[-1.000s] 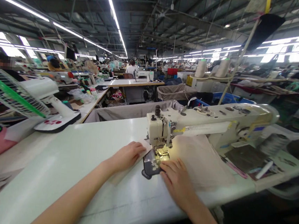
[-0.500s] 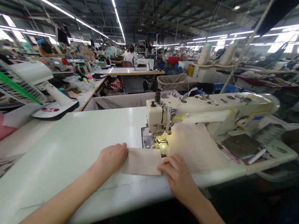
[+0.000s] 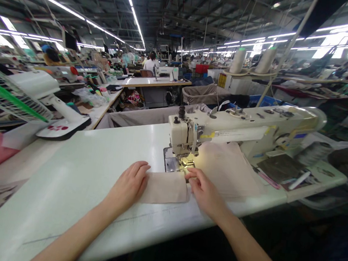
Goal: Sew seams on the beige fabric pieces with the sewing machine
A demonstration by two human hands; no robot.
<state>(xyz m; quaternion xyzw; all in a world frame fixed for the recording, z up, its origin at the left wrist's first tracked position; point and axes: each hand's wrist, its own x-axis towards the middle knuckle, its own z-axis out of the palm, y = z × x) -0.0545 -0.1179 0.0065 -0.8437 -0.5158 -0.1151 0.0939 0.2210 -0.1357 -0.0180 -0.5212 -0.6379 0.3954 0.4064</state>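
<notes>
A small beige fabric piece (image 3: 165, 188) lies on the pale green table in front of the sewing machine (image 3: 183, 137). My left hand (image 3: 130, 183) is closed over its left end, fingers together and bent. At the far right corner, beside the presser foot, my right hand (image 3: 203, 191) pinches the fabric between thumb and fingertips. The piece's right edge looks slightly curled. Light from the machine falls on the needle area. Larger beige fabric panels (image 3: 231, 172) lie flat under the machine arm, right of my right hand.
A white fan (image 3: 61, 126) stands at the left end of the table (image 3: 98, 164). Right of the machine are dark cloth (image 3: 283, 170), a grey thread cone (image 3: 315, 154) and a pink-handled tool (image 3: 269, 179). A fabric-lined bin (image 3: 144, 117) sits behind the table.
My right hand has slid up along the fabric's right edge to its far corner. My left fingers have lifted and stretched a little. The right edge of the fabric now curls.
</notes>
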